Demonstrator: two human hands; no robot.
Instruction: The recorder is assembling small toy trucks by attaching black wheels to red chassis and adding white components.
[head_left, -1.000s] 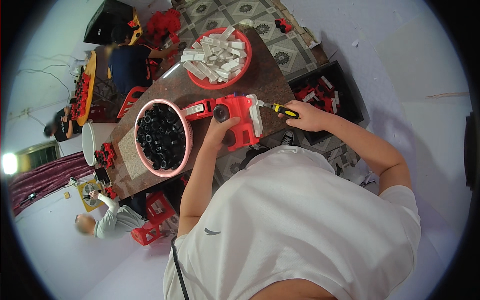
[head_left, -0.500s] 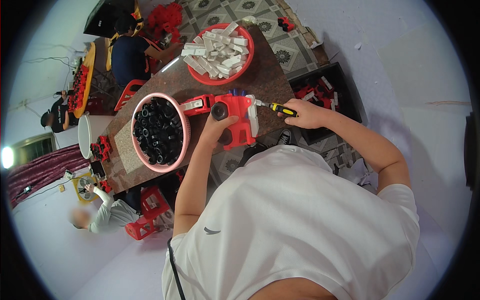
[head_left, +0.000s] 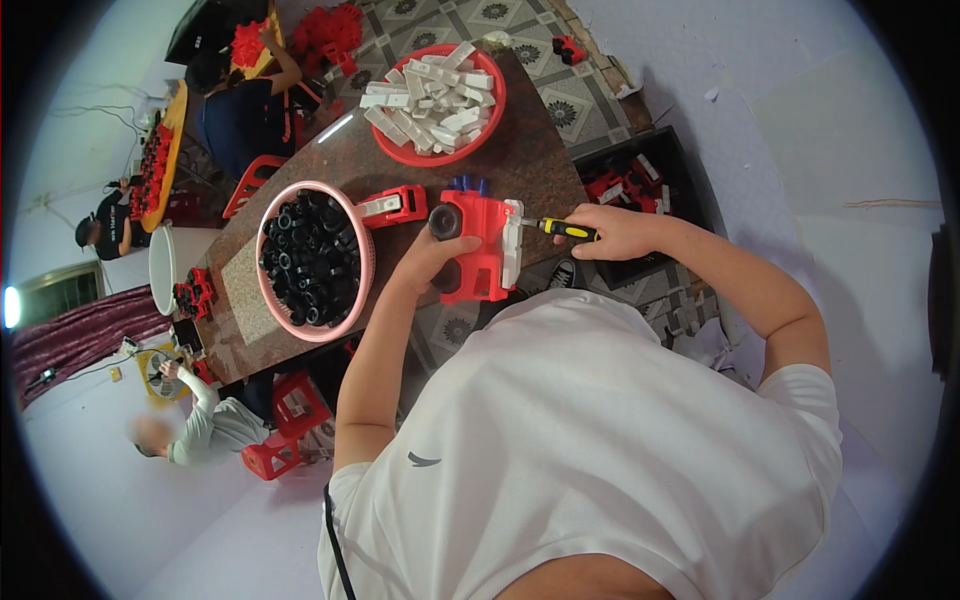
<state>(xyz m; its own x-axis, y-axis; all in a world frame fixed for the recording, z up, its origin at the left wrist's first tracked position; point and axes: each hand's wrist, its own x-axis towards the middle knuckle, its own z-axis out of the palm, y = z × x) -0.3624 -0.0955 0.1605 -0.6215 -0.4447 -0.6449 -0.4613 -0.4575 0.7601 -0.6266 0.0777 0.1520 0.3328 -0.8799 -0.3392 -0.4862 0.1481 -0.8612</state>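
The red plastic toy body (head_left: pixel 478 250) lies on the near edge of the brown table (head_left: pixel 540 160), close in front of the person, with a white panel (head_left: pixel 512 243) along its 3 o'clock side and a black wheel (head_left: pixel 444 222) at its 10 o'clock corner. The left hand (head_left: pixel 432 258) comes in from 7 o'clock and is closed around the toy's left side just under the wheel, pinning it to the table. The right hand (head_left: pixel 612 232) sits at 3 o'clock from the toy, wrapped in a fist around the yellow-and-black handle of a screwdriver (head_left: pixel 560 229). The screwdriver's long axis runs almost level, from 3 o'clock to 9 o'clock, and its tip meets the white panel near the upper end; whether the tip is seated in a screw is too small to tell. So the tool points straight across at the toy from the right, and the left hand is the nearer of the 2, already on it. A second red piece (head_left: pixel 395 206) lies just beside the toy at 10 o'clock. Further out at 9 o'clock stands a pink basket (head_left: pixel 352 300) of black wheels, and at 12 o'clock a red bowl (head_left: pixel 478 140) of white parts. Other people work at the far end of the table, well apart.
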